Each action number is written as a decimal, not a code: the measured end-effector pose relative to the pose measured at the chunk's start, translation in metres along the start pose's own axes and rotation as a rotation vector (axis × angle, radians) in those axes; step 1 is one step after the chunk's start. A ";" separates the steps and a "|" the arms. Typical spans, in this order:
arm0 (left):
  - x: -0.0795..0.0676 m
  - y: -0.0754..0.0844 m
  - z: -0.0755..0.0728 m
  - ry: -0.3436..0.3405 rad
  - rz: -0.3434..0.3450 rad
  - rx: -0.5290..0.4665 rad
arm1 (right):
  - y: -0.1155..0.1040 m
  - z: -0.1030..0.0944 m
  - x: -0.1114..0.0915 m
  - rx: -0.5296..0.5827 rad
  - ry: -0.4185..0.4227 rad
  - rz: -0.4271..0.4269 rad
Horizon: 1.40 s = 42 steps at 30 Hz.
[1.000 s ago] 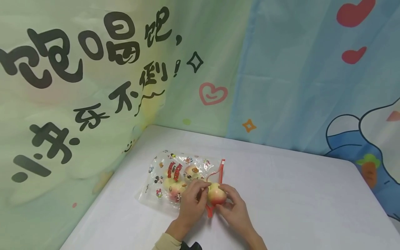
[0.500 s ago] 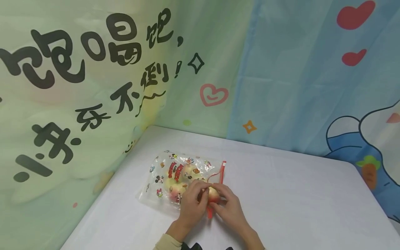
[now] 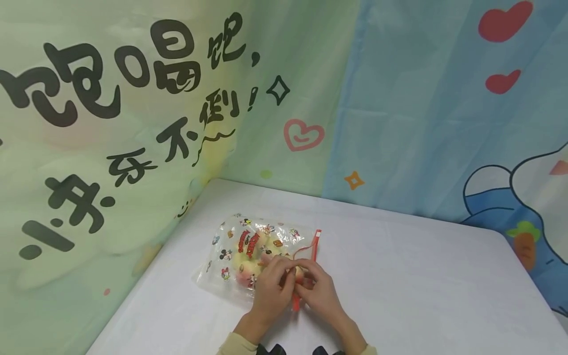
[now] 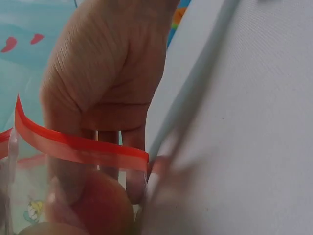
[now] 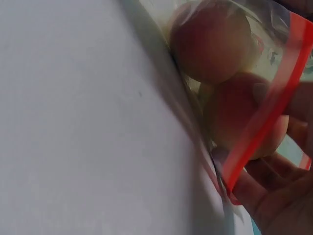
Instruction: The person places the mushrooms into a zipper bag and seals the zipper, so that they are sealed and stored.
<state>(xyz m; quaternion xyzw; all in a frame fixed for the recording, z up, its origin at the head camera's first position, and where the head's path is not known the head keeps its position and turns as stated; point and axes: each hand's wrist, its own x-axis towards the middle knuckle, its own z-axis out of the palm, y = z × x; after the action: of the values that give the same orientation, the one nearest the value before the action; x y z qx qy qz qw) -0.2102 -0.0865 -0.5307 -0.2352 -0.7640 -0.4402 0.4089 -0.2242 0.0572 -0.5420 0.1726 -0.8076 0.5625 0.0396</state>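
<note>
A clear zip bag [image 3: 217,276] with printed cartoon figures lies on the table, its mouth and red zip strip [image 3: 315,246] toward the right. Yellow-and-red peaches [image 3: 245,276] lie inside it. At the mouth my left hand [image 3: 274,286] has its thumb and index finger curled on the bag's edge. My right hand [image 3: 320,293] reaches into the mouth, its fingers round a peach [image 5: 239,115]. In the right wrist view the red strip crosses over these fingers, and another peach [image 5: 212,41] touches the held one. In the head view, both hands partly hide the held peach.
The white table [image 3: 417,286] stretches to the right. A printed cloth backdrop [image 3: 399,123] stands behind the table and along its left side. Black devices [image 3: 271,349] are partly visible at my wrists.
My right hand has moved left with its peach, from outside the red strip into the bag's mouth. The peaches inside have shifted slightly. My left hand has stayed nearly still.
</note>
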 end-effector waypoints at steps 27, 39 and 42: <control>0.003 0.007 -0.005 -0.188 -0.004 0.147 | 0.018 -0.037 0.068 -0.162 0.158 0.500; 0.036 0.014 -0.010 -0.231 -0.148 0.201 | 0.014 -0.042 0.091 -0.007 0.090 0.581; 0.070 0.007 -0.010 -0.362 -0.225 0.282 | 0.015 -0.040 0.091 0.005 0.079 0.590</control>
<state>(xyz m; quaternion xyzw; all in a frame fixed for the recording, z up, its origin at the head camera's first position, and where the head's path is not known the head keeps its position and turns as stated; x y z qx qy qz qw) -0.2396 -0.0919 -0.4660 -0.1645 -0.8999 -0.3229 0.2426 -0.3199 0.0776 -0.5167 -0.0915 -0.8193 0.5580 -0.0949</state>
